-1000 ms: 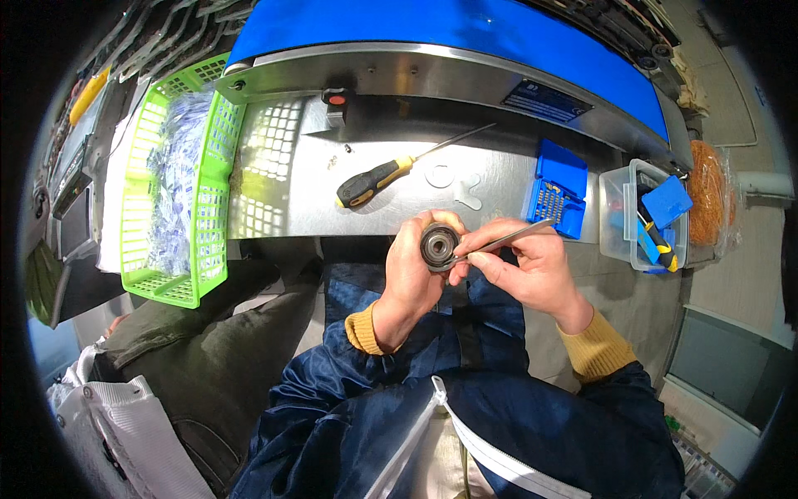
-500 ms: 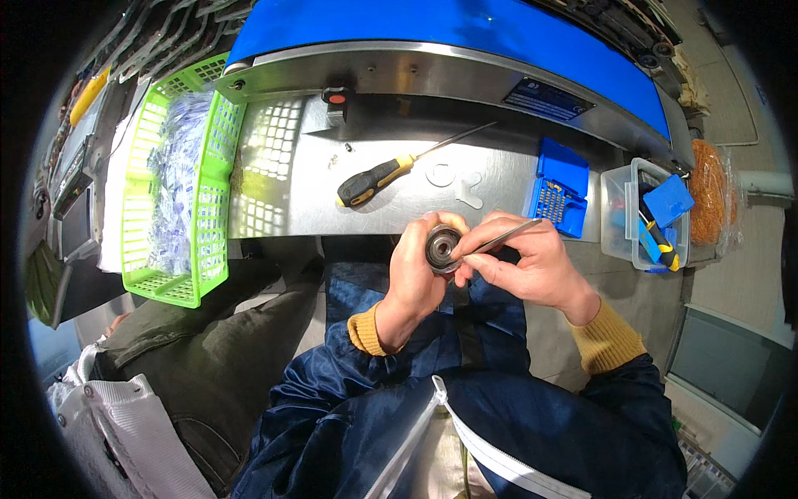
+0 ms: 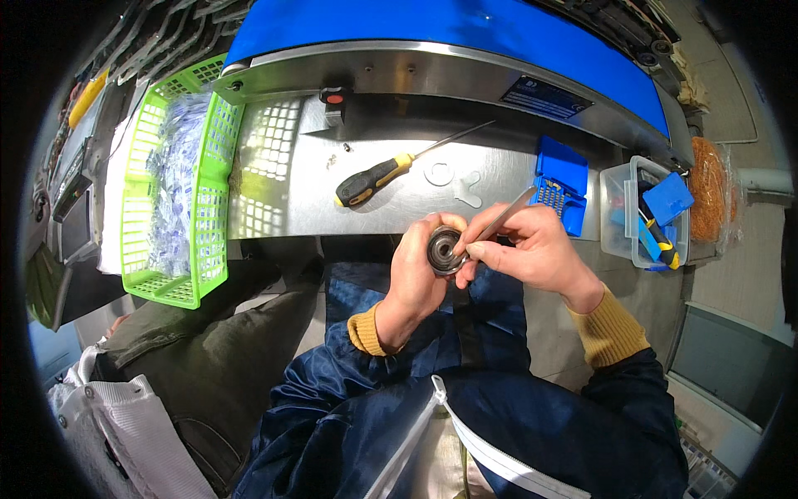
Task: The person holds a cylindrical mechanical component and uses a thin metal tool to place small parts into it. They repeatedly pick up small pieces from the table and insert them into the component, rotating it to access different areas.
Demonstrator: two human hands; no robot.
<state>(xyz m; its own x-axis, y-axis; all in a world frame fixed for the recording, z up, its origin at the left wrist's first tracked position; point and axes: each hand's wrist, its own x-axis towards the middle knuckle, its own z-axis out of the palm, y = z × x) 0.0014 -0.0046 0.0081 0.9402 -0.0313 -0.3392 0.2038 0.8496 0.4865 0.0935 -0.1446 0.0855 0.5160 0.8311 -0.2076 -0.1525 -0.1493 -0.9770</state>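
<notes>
My left hand [image 3: 413,274] is closed round a small, round, dark metal part [image 3: 440,243] with concentric rings inside and a hole at its centre. The part's open face is turned up toward me. My right hand [image 3: 528,249] pinches slim metal tweezers [image 3: 504,215], whose lower end reaches down to the part's inner rings. The fingers hide the exact tips. Both hands are just off the near edge of the steel worktop [image 3: 312,204]. Beyond them lie a black and yellow screwdriver [image 3: 371,182], a flat metal washer [image 3: 439,173] and a Y-shaped metal plate [image 3: 468,190].
A green basket [image 3: 211,191] of clear plastic packets stands at left. To the right are an open blue bit case [image 3: 563,170] and a clear bin [image 3: 617,218] with tools. A blue conveyor belt [image 3: 465,29] runs along the back. Another person's leg [image 3: 224,349] is at lower left.
The tweezers have swung to a steeper angle, their upper end rising. My right hand has shifted slightly, while my left hand keeps the round part in nearly the same place.
</notes>
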